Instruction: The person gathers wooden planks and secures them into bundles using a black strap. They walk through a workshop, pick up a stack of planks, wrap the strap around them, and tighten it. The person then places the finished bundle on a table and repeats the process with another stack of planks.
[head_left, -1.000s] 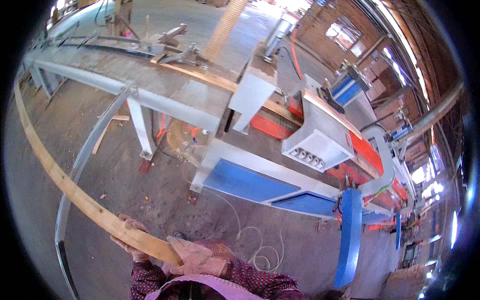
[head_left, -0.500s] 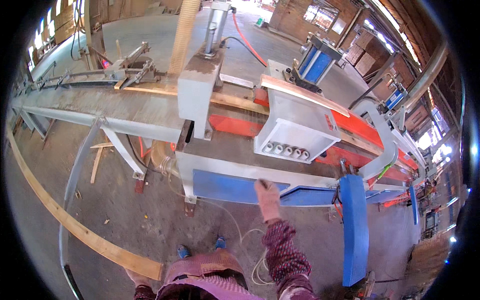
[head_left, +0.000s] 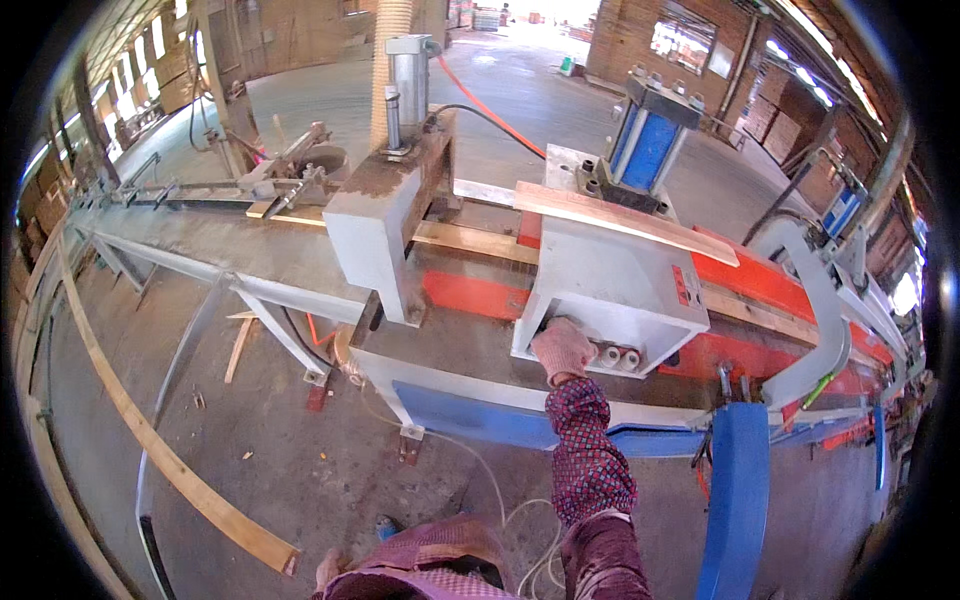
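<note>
My right hand point(head_left: 563, 349), in a light pink glove, reaches up to a grey control box point(head_left: 618, 262) on the machine. Its curled fingers press against the left part of a row of round white buttons point(head_left: 620, 359) and cover some of them; the fingertips are hidden. Only a small part of my left hand point(head_left: 328, 568) shows at the lower edge, beside my clothing, its fingers not clear. It is near the end of a long wooden strip point(head_left: 215, 505), with a gap between them. Another wooden board point(head_left: 620, 220) lies on top of the control box.
A grey metal table point(head_left: 190, 245) extends left of the machine. A blue post point(head_left: 738, 500) stands at the right, near my arm. Thin pale hose point(head_left: 545, 560) lies coiled on the floor. A blue pneumatic cylinder point(head_left: 645, 140) rises behind the control box.
My right hand has moved up and forward from in front of the machine to the buttons. My left hand, earlier at the wooden strip's end, is now apart from it. The view has shifted.
</note>
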